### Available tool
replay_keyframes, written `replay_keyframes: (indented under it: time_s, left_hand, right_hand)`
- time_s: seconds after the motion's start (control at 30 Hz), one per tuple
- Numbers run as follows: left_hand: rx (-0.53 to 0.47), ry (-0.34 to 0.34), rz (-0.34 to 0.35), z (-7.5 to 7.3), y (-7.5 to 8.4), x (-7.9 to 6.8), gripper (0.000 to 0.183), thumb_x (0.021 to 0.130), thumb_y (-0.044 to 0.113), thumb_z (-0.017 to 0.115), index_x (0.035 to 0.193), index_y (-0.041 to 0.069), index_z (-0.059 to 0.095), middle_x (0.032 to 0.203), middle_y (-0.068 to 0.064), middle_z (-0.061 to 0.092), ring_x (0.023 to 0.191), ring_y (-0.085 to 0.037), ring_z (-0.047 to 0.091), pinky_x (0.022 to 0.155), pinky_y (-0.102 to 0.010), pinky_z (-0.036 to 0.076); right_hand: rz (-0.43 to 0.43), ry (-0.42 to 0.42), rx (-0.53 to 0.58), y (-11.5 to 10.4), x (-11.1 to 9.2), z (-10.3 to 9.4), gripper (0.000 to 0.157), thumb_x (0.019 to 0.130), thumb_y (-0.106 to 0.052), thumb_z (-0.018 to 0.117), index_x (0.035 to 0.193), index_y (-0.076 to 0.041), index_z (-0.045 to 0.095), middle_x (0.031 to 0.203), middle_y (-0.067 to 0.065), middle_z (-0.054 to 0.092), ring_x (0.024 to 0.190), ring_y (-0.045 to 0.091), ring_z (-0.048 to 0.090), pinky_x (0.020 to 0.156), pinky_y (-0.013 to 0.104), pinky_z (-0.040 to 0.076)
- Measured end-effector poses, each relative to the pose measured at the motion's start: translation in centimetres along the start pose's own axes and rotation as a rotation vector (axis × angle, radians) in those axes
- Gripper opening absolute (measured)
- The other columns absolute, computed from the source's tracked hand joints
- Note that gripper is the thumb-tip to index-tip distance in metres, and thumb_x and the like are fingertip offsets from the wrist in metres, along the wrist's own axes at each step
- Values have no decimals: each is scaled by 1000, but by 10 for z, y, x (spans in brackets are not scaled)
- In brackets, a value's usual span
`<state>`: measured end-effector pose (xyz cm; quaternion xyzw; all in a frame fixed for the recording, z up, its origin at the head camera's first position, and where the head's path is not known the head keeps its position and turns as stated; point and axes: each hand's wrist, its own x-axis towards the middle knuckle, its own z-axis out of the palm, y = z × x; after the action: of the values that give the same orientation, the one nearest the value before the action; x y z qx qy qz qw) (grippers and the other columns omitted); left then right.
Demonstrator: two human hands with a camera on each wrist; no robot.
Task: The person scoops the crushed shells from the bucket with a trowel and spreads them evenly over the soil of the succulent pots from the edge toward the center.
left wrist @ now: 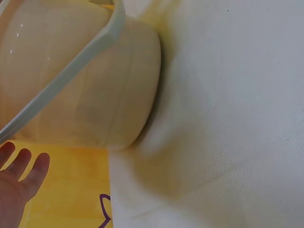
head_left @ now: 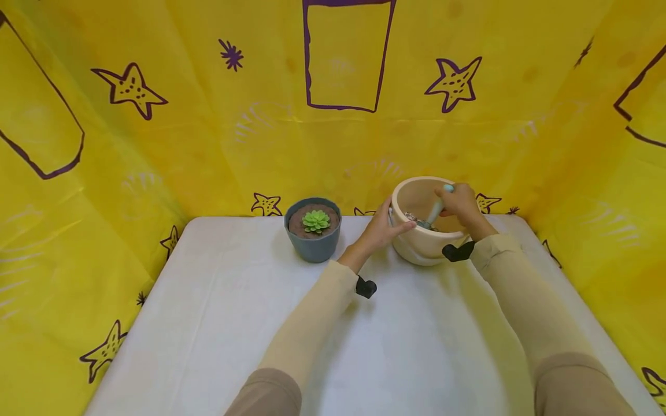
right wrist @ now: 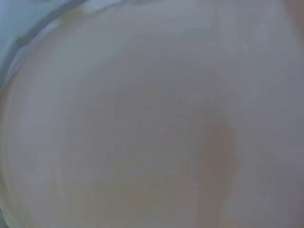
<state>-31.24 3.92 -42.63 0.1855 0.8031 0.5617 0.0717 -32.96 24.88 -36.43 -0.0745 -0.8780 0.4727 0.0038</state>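
Note:
A cream bucket (head_left: 422, 253) stands upright near the back right of the table. Against its left side rests my left hand (head_left: 381, 229), thumb by the rim and fingers extended. Those fingers (left wrist: 36, 175) look straight and spread beside the bucket's grey handle (left wrist: 61, 80) in the left wrist view. Over the opening, my right hand (head_left: 462, 203) grips the pale blue handle of a small trowel (head_left: 436, 211). Its blade is down in speckled, loose material (head_left: 410, 216) inside the bucket, partly hidden by the rim. The right wrist view shows mostly the bucket's blurred wall (right wrist: 142, 118).
Left of the bucket, a blue-grey pot (head_left: 314, 249) holds brown soil and a green succulent (head_left: 315, 221). A white cloth covers the table (head_left: 208, 323). Yellow sheeting (head_left: 208, 144) with starfish drawings rises behind and on both sides.

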Motion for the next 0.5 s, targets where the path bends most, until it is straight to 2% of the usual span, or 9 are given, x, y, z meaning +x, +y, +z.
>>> replay_keyframes:
  time_s: [0.13, 0.33, 0.5]
  left_hand:
    - [-12, 6, 7, -1, -2, 1, 92, 87, 35, 74, 157, 16, 17, 157, -10, 29, 146, -25, 29, 119, -48, 27]
    - [-12, -1, 5, 0, -3, 1, 93, 86, 35, 74, 157, 15, 17, 158, -10, 29, 147, -25, 29, 119, -49, 27]
    - [-6, 0, -6, -1, -1, 1, 94, 86, 36, 74, 157, 16, 16, 159, -10, 27, 147, -25, 27, 119, -49, 26]
  right_hand:
    - [39, 7, 28, 0, 1, 2, 32, 98, -27, 55, 83, 1, 49, 90, 14, 48, 53, 8, 61, 59, 27, 59]
    - [99, 7, 96, 3, 1, 0, 33, 99, -29, 52, 96, 4, 52, 99, 16, 50, 52, 7, 63, 59, 27, 59]
    - [58, 11, 63, -1, 4, 3, 30, 97, -27, 52, 85, 0, 50, 91, 14, 49, 54, 10, 64, 58, 29, 59]
